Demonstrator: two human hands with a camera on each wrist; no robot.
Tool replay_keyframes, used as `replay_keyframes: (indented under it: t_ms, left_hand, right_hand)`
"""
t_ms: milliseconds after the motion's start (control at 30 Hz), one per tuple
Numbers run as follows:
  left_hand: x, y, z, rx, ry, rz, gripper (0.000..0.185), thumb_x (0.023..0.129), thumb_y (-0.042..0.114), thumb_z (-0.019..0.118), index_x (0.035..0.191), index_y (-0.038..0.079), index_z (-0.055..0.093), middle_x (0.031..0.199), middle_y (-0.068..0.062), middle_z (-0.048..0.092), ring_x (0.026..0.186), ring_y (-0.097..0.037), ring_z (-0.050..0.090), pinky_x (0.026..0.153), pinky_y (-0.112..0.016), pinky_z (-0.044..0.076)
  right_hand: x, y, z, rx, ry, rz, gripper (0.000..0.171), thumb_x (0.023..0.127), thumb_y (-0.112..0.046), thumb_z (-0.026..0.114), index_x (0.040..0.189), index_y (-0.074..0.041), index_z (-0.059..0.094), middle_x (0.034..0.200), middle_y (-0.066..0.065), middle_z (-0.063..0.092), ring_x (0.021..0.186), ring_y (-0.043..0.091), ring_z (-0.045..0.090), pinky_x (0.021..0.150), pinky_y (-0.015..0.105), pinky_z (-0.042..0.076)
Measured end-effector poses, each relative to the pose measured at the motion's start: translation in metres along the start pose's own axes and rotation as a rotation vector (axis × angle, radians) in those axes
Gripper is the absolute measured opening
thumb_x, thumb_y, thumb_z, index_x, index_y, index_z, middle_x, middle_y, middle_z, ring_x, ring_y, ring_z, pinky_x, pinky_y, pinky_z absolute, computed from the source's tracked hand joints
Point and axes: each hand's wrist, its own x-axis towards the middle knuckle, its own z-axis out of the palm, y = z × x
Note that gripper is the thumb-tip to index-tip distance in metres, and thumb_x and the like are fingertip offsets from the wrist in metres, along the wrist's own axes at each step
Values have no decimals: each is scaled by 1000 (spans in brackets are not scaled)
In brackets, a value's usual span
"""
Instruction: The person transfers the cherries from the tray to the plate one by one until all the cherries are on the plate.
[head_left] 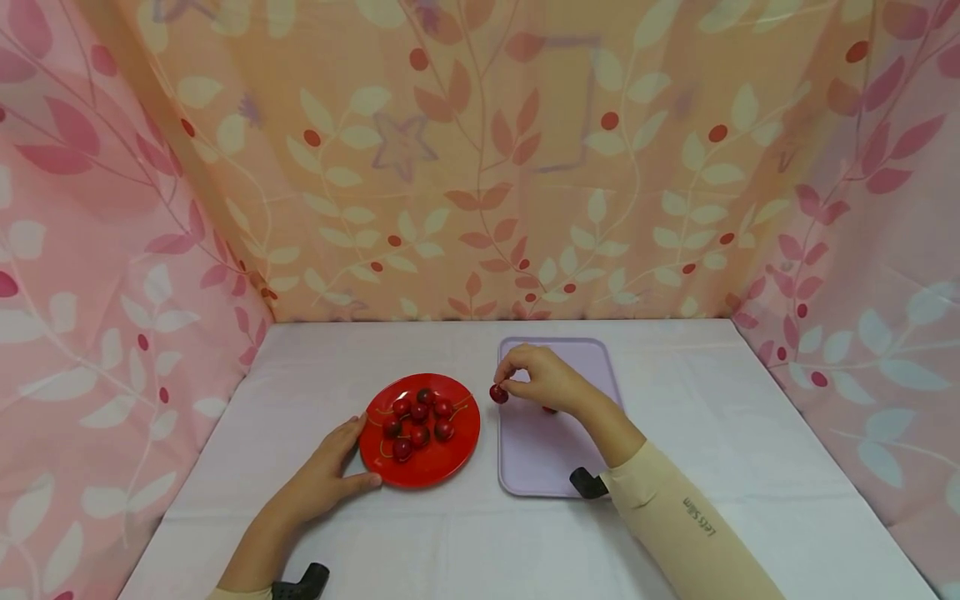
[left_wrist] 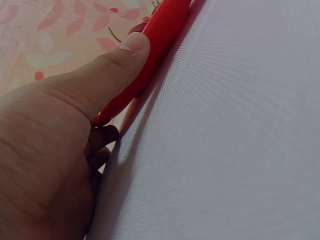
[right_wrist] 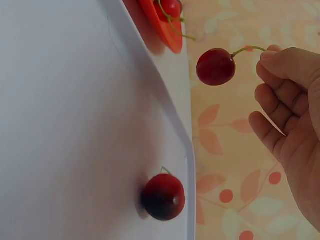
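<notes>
Right hand (head_left: 546,379) pinches a cherry (head_left: 498,394) by its stem, holding it in the air over the left edge of the lilac tray (head_left: 592,354); a second cherry (right_wrist: 163,197) already lies on the tray, near its rim. Left hand (head_left: 324,479) rests on the white surface (head_left: 750,467), thumb and fingers curled round the near-left rim of the red plate (head_left: 457,454). Plate sits just left of the tray with a cluster of cherries (head_left: 418,418) on it
</notes>
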Motion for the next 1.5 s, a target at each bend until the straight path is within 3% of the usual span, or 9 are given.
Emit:
replay_keyframes:
  t_ms: [267, 667, 1000, 1167, 1500]
  left_hand:
    - [1, -3, 0, -3, 6, 11, 108, 81, 59, 79, 163, 11, 27, 168, -17, 26, 155, -42, 19, 118, -70, 25]
    - [2, -3, 0, -20, -4, 0, 109, 80, 59, 80, 163, 13, 27, 168, -14, 26, 155, -41, 19, 118, -69, 26]
    - [1, -1, 0, -19, -3, -6, 108, 80, 58, 80, 164, 16, 26, 169, -14, 25, 155, -40, 18, 118, -69, 25]
    - [2, -1, -1, -14, -5, 12, 106, 82, 58, 79, 164, 16, 27, 168, -15, 26, 155, -42, 19, 118, -69, 25]
    - [0, -2, 0, -22, -11, -9, 108, 80, 57, 81, 164, 16, 26, 169, -14, 25, 155, -40, 19, 117, -69, 27]
  right_hand:
    - [6, -19, 13, 16, -18, -36, 11, 93, -7, 71, 96, -15, 77, 95, -5, 74, 97, 19, 64, 85, 31, 55]
    - [13, -42, 34, 135, -16, -54, 14, 92, -6, 72, 96, -18, 77, 94, -5, 75, 95, 6, 65, 90, 28, 54]
    - [21, -54, 56, 174, -78, -40, 11, 92, -5, 72, 98, -14, 76, 96, -5, 72, 97, 15, 64, 91, 44, 60]
    - [22, -57, 64, 181, -91, -10, 14, 93, -5, 72, 96, -17, 76, 97, -7, 71, 97, 11, 63, 89, 36, 61]
    - [26, -63, 84, 134, -125, -51, 10, 92, -8, 76, 96, -17, 77, 94, -8, 72, 93, 3, 61, 85, 18, 56]
